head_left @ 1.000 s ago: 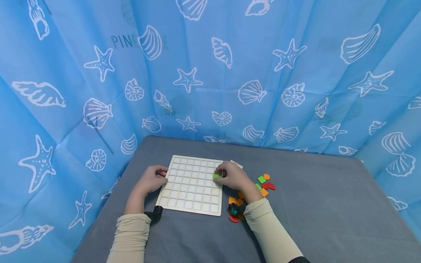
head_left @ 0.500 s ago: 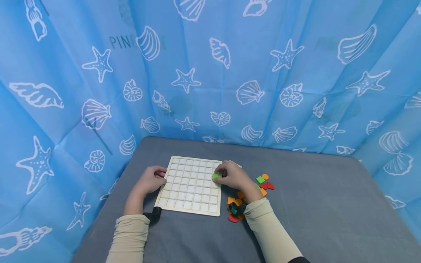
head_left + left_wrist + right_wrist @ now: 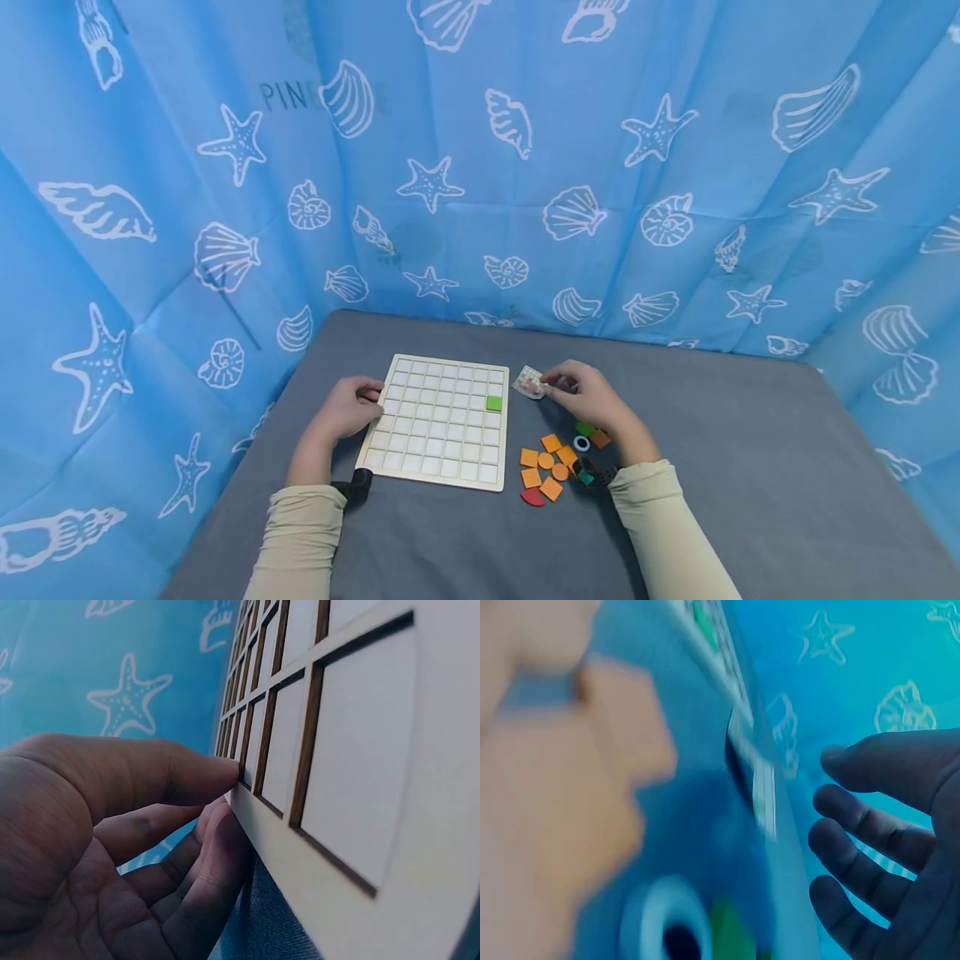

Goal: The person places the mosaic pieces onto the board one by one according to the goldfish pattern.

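My left hand point(image 3: 347, 408) grips the left edge of a pale wooden grid board point(image 3: 442, 480). In the left wrist view the thumb point(image 3: 187, 774) lies on the top rim, with fingers curled underneath. One green square tile point(image 3: 494, 403) sits in a cell by the board's right side. My right hand point(image 3: 591, 402) is beside a small card point(image 3: 528, 382) printed with a coloured grid, right of the board. Its fingers are loosely bent and spread in the right wrist view, with nothing between them; the card point(image 3: 763, 796) is apart from them there.
Several orange tiles point(image 3: 551, 488), square and round, lie right of the board with a red curved piece point(image 3: 532, 497). A white ring point(image 3: 581, 443) with a dark centre and a green piece point(image 3: 585, 428) are partly under the right forearm. A blue shell-print curtain point(image 3: 480, 208) hangs behind the grey table.
The right hand has let go of the green tile, which stays on the board, and has moved right to the card. The left hand keeps its grip on the board.
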### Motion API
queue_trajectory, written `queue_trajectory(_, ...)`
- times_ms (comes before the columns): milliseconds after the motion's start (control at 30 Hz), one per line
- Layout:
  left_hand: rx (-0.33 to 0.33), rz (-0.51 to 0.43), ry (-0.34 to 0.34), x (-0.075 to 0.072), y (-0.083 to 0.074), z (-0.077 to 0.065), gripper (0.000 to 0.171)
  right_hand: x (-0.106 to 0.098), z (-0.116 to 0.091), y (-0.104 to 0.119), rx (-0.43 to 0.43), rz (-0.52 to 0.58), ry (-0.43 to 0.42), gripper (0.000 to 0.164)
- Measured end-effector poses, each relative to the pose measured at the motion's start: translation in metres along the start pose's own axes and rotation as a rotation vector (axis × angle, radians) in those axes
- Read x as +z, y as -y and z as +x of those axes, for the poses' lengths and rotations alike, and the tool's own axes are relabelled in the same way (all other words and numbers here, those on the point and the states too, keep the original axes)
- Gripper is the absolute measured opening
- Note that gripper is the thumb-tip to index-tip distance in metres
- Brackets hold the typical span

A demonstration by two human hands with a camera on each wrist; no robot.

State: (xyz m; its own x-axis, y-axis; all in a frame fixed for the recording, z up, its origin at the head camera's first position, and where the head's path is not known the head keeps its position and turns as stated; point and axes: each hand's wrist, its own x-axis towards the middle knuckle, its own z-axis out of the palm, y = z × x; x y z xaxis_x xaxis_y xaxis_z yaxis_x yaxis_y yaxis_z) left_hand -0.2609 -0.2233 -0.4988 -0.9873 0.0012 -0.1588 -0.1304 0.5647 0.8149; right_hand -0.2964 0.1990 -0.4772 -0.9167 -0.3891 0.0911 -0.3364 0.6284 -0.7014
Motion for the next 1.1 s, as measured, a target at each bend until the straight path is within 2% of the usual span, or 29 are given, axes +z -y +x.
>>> queue_trajectory(267,-0.001,0.010,-0.002,0.000,-0.002,0.003,0.047,-0.024,-0.030,-0.028,0.013,-0.039,0.005,0.025)
queue_trajectory(500,-0.006,0.021,-0.010,-0.001,-0.002,0.001,0.047,-0.037,-0.039,-0.042,0.036,-0.048,-0.018,0.026)
queue_trajectory(767,0.001,0.041,-0.025,0.002,-0.003,-0.001,0.047,-0.037,-0.040,-0.054,0.070,-0.049,0.019,0.029)
queue_trajectory(1100,0.008,0.031,-0.001,0.001,-0.005,-0.004,0.048,-0.031,-0.038,-0.059,0.081,-0.073,0.003,0.029)
